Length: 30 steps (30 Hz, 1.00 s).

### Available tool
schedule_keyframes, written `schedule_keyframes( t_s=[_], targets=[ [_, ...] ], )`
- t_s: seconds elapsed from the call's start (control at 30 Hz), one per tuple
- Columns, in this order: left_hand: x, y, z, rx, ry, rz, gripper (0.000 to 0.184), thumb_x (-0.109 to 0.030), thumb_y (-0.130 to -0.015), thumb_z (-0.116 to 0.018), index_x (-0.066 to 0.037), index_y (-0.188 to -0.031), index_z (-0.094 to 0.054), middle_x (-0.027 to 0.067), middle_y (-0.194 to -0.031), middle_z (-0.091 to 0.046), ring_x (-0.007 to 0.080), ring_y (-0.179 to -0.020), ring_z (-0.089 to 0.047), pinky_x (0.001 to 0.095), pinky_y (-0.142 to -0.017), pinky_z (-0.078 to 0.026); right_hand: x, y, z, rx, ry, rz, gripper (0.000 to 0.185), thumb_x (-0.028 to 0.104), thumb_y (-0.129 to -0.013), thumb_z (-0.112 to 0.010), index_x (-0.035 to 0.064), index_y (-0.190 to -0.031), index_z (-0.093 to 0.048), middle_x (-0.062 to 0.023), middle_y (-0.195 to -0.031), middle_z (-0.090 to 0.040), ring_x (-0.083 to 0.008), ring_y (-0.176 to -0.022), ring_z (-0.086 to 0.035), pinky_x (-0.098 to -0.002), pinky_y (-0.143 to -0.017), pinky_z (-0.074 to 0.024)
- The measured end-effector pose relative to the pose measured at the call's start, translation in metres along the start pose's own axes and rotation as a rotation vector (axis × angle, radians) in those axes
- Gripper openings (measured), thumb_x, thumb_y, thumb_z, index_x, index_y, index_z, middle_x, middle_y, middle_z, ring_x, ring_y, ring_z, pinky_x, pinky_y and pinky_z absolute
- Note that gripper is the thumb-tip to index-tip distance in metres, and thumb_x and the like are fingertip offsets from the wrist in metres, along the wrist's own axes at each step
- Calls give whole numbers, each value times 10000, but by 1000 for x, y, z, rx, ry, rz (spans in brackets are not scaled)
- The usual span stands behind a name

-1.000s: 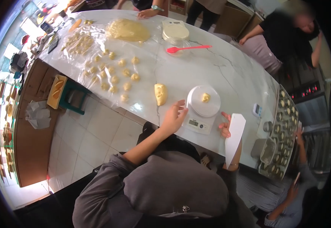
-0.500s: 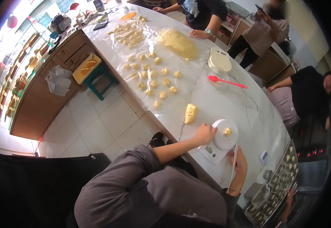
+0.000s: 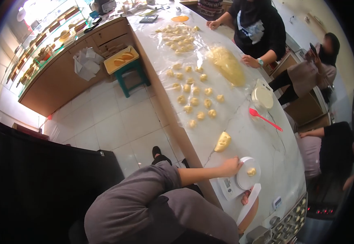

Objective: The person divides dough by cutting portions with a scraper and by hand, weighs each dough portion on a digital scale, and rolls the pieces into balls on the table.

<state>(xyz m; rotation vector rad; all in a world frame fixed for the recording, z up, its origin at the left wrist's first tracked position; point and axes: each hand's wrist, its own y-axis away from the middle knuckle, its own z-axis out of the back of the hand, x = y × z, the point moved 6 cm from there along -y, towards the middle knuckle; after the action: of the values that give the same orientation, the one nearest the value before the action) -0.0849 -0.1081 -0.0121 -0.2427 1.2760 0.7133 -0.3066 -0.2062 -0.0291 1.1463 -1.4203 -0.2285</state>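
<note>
My left hand (image 3: 230, 166) is at the left rim of the round white plate on the kitchen scale (image 3: 227, 188), its fingers drawn together; anything between them is too small to make out. A small dough piece (image 3: 251, 171) lies on the plate. My right hand (image 3: 246, 197), just below the plate, holds a white flat scraper (image 3: 250, 203), which partly hides it. A larger yellow dough lump (image 3: 223, 142) rests on the marble table beyond my left hand.
Several dough balls (image 3: 194, 101) lie on plastic film, near a big covered dough mass (image 3: 227, 65). A red spatula (image 3: 266, 119), a second scale (image 3: 262, 94), a timer (image 3: 277, 202) and filled moulds (image 3: 288, 223) are on the table. People stand across it; a green stool (image 3: 131, 77) is left.
The view has swung left, shifting the table rightward and down. My left hand has moved from beside the scale to the plate's rim, its fingers closing. The scraper stays in my right hand.
</note>
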Motion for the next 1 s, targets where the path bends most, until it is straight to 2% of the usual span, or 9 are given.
schedule_keyframes(
  t_s=[0.13, 0.33, 0.43, 0.57, 0.7, 0.8, 0.9, 0.97, 1.0],
  targets=[
    [-17, 11, 23, 41, 58, -36, 420, -338, -921, -441, 60, -1057, -450, 245, -843, -603, 385, -814, -584, 415, -734, -454, 9, 13, -15, -64, 23, 52, 262, 363, -897, -498, 111, -852, -446, -36, -637, -440, -123, -310, -342, -252, -285, -273],
    [-32, 22, 111, 26, 205, -53, 434, -349, -907, -491, 65, -1034, -463, 207, -770, -599, 273, -704, -593, 348, -636, -456, 26, 33, -94, -32, 59, 132, 260, 365, -904, -478, 112, -860, -435, -31, -627, -424, -116, -309, -333, -249, -288, -274],
    [-26, 31, 179, -136, 330, -98, 441, -351, -899, -514, 66, -1035, -472, 174, -744, -601, 229, -668, -581, 327, -611, -451, 35, 37, -166, 48, 119, 164, 259, 366, -908, -467, 113, -865, -430, -28, -622, -416, -112, -308, -328, -247, -290, -274],
    [-11, 56, 298, -167, 333, 6, 455, -345, -905, -512, 72, -1078, -459, 176, -777, -610, 207, -736, -601, 312, -642, -469, 28, 24, -287, 187, 233, 129, 258, 367, -913, -454, 114, -870, -423, -25, -615, -405, -107, -307, -322, -245, -292, -275],
    [27, 78, 408, -430, 374, 15, 439, -352, -903, -511, 60, -1049, -472, 185, -839, -617, 229, -774, -604, 322, -681, -470, 6, 3, -422, 303, 415, 65, 236, 352, -925, -432, 118, -919, -398, -15, -610, -386, -78, -312, -310, -239, -293, -267],
    [68, 90, 472, -611, 396, 8, 420, -330, -919, -498, 61, -1071, -460, 154, -870, -627, 191, -792, -598, 295, -701, -472, -11, -11, -511, 441, 458, -22, 252, 331, -933, -434, 91, -1008, -424, -10, -638, -410, -71, -389, -374, -228, -341, -320],
    [100, 98, 529, -710, 442, 92, 414, -333, -914, -507, 52, -1061, -464, 166, -924, -623, 193, -836, -597, 294, -730, -470, -30, -42, -579, 531, 566, -20, 331, 321, -935, -450, 43, -1112, -419, -17, -728, -485, -75, -559, -479, -216, -480, -418],
    [123, 97, 560, -766, 505, 154, 428, -348, -902, -523, 52, -1045, -474, 198, -955, -619, 231, -869, -609, 314, -760, -474, -39, -56, -628, 512, 582, 3, 266, 328, -932, -455, 67, -952, -406, -27, -648, -421, -104, -406, -385, -245, -368, -326],
    [129, 94, 576, -786, 530, 149, 423, -344, -903, -523, 50, -1048, -468, 193, -949, -620, 217, -861, -607, 306, -755, -474, -39, -59, -652, 522, 610, 2, 273, 331, -935, -448, 62, -971, -418, -32, -667, -439, -110, -428, -415, -251, -387, -355]
  ],
)
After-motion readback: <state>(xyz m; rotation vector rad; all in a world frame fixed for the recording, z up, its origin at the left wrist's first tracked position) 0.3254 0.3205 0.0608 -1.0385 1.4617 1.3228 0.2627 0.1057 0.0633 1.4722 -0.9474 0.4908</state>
